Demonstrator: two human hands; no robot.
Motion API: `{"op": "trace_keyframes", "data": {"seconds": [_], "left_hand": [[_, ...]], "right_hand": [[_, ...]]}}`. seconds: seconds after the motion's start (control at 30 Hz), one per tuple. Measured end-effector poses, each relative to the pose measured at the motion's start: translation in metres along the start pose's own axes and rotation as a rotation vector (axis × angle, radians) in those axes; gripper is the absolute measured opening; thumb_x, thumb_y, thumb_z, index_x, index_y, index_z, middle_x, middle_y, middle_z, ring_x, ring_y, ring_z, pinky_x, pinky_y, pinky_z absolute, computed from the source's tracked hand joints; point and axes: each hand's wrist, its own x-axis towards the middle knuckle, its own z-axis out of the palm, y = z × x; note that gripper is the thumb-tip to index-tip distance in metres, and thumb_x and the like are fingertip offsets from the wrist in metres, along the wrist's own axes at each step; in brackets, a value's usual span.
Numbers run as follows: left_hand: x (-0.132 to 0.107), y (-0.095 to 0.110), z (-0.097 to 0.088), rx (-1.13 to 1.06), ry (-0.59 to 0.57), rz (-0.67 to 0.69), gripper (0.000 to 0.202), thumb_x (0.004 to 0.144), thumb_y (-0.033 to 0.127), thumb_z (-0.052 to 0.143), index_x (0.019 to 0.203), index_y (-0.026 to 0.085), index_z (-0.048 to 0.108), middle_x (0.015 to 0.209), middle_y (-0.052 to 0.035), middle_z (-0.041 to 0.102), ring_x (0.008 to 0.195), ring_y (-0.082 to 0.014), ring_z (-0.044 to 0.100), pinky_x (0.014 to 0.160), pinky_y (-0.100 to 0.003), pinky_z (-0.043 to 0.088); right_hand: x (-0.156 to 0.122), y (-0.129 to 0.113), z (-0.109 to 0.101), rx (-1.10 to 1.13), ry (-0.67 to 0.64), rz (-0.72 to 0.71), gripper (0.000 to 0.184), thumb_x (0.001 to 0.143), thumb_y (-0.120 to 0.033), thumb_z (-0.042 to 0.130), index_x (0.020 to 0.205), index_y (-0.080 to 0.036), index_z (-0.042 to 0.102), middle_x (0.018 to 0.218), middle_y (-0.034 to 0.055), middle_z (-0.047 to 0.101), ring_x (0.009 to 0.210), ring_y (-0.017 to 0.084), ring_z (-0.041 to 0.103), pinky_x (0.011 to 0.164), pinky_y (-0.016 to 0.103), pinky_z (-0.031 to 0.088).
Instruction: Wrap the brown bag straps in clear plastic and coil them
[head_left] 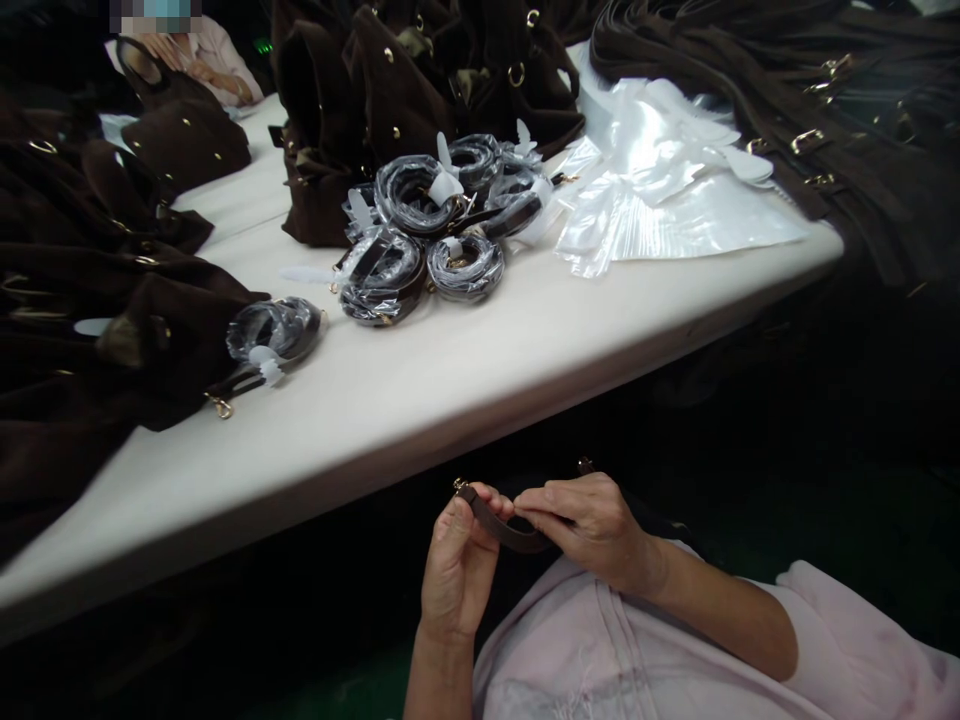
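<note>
Just off the table's front edge, over my lap, my left hand (459,560) pinches a dark brown strap (514,535) close to its end, where a small gold-coloured metal clasp shows. The strap curves down and to the right between my hands. My right hand (589,520) has its thumb and fingers closed on the strap a little further along, with the fingertips of both hands almost meeting. Another bit of gold hardware sticks up behind the right hand. Part of the strap is hidden by that hand.
On the white table (420,390) lie several coiled straps in clear wrap (465,265), one coil (274,335) apart at left. Clear plastic bags (660,200) are fanned out beside loose straps (810,120). Brown bags (405,90) stand behind; a person (217,60) sits across.
</note>
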Motion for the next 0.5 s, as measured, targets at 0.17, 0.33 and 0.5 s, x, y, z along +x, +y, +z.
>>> {"op": "trace_keyframes", "data": {"seconds": [0.17,0.33,0.5], "left_hand": [[0.002,0.004,-0.003,0.118,0.047,0.172,0.024,0.081,0.037,0.074,0.093,0.017,0.073,0.091,-0.0049,0.068,0.09,-0.017,0.067,0.091,-0.03,0.052],[0.003,0.011,-0.006,0.281,0.014,0.301,0.027,0.081,0.041,0.073,0.094,0.017,0.073,0.092,-0.0067,0.069,0.095,-0.0204,0.066,0.093,-0.033,0.05],[-0.001,0.013,-0.005,0.608,-0.003,0.413,0.02,0.087,0.037,0.066,0.095,0.02,0.072,0.096,-0.0065,0.068,0.095,-0.0209,0.064,0.09,-0.032,0.05]], "right_hand": [[0.002,0.006,-0.006,0.15,-0.061,0.329,0.015,0.095,-0.027,0.061,0.09,-0.019,0.073,0.083,0.0017,0.072,0.073,0.014,0.068,0.069,0.022,0.051],[0.005,0.011,-0.008,0.43,-0.189,0.65,0.032,0.097,-0.043,0.052,0.104,-0.017,0.07,0.071,-0.0001,0.062,0.052,0.009,0.054,0.047,0.02,0.041],[0.013,0.003,-0.002,0.386,-0.037,0.47,0.018,0.092,-0.032,0.062,0.099,-0.018,0.072,0.09,0.0042,0.065,0.082,0.015,0.062,0.07,0.023,0.049]]}}
